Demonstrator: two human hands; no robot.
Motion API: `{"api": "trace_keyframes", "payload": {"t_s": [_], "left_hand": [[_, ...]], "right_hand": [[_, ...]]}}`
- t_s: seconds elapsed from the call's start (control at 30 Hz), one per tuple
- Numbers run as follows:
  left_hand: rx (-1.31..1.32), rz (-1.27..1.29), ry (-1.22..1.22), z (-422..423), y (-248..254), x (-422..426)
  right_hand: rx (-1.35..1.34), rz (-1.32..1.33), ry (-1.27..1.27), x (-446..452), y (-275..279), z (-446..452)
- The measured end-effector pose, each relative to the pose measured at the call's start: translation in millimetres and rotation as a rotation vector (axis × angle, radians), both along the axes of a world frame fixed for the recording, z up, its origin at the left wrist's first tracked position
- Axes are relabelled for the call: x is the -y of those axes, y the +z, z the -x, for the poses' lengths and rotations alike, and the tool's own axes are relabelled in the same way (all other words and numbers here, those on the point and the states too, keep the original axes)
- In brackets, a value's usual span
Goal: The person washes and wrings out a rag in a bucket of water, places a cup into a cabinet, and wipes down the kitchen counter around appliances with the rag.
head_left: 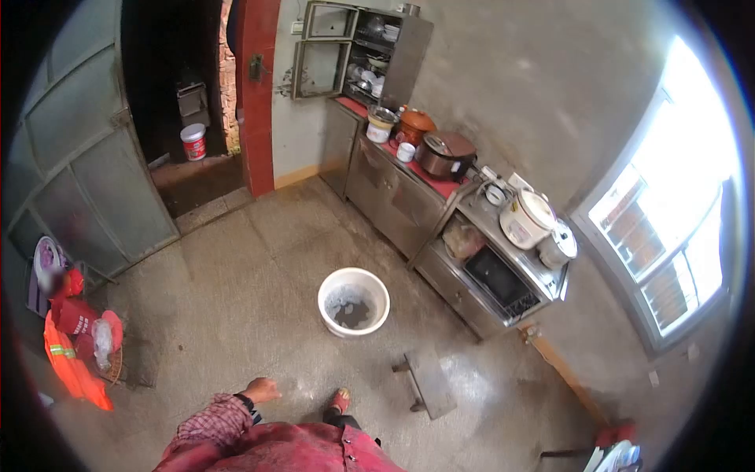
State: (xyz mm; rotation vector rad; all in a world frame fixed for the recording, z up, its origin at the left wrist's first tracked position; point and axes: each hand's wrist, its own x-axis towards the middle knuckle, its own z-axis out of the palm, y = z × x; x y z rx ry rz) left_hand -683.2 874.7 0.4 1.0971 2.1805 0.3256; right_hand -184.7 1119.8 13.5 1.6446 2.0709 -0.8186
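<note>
My left hand (263, 389) hangs at my side over the concrete floor, below a checked sleeve and a dark wristband. Its fingers look curled into a loose fist, and nothing shows in them. Ahead of me a white bucket (379, 315) stands upright on the floor, with greyish, foamy water (350, 313) inside. It is nearest to my left hand but apart from it. My right hand is out of view.
A small wooden stool (429, 381) stands right of my foot. Metal cabinets (393, 185) along the wall carry a rice cooker (527, 219) and pots. An open door (86, 157) is at left, near an orange vest (75, 366). A red-and-white bucket (193, 143) stands beyond the doorway.
</note>
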Motion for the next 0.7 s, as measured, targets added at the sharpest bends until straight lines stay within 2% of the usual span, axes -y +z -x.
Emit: {"api": "trace_keyframes", "payload": {"t_s": [0.07, 0.17, 0.2, 0.23, 0.27, 0.3, 0.33, 0.37, 0.4, 0.43, 0.53, 0.63, 0.7], "left_hand": [[-0.022, 0.07, 0.143, 15, 5, 9], [0.037, 0.199, 0.186, 31, 8, 21], [-0.05, 0.187, 0.07, 35, -6, 28], [-0.051, 0.191, 0.076, 38, -11, 30], [-0.079, 0.252, 0.041, 42, -14, 30], [-0.104, 0.316, 0.002, 46, -20, 31], [-0.095, 0.308, 0.004, 53, -30, 32], [-0.09, 0.317, 0.001, 61, -30, 28], [-0.072, 0.312, 0.003, 69, -30, 23], [-0.055, 0.305, 0.004, 80, -30, 15], [-0.115, 0.263, -0.064, 121, -33, -28], [-0.06, 0.268, -0.024, 159, -7, -92], [-0.049, 0.2, -0.039, 189, -15, -123]], "right_hand": [[0.011, 0.001, 0.059, -43, -3, 18], [0.05, -0.018, 0.207, -114, -12, 47], [0.058, -0.041, 0.262, -139, -17, 59], [0.066, -0.062, 0.324, -161, -23, 71], [0.081, -0.161, 0.263, -177, -23, 97], [-0.12, -0.268, 0.378, -195, -17, 113], [-0.069, -0.354, 0.366, -201, 10, 152], [-0.174, -0.435, 0.498, -216, 5, 166], [-0.218, -0.478, 0.509, -224, 6, 185], [-0.156, -0.467, 0.519, -221, 35, 220], [-0.201, -0.391, 0.523, -233, 25, 268], [-0.225, -0.403, 0.468, -227, 28, 320], [-0.257, -0.247, 0.298, -225, 28, 347]]}}
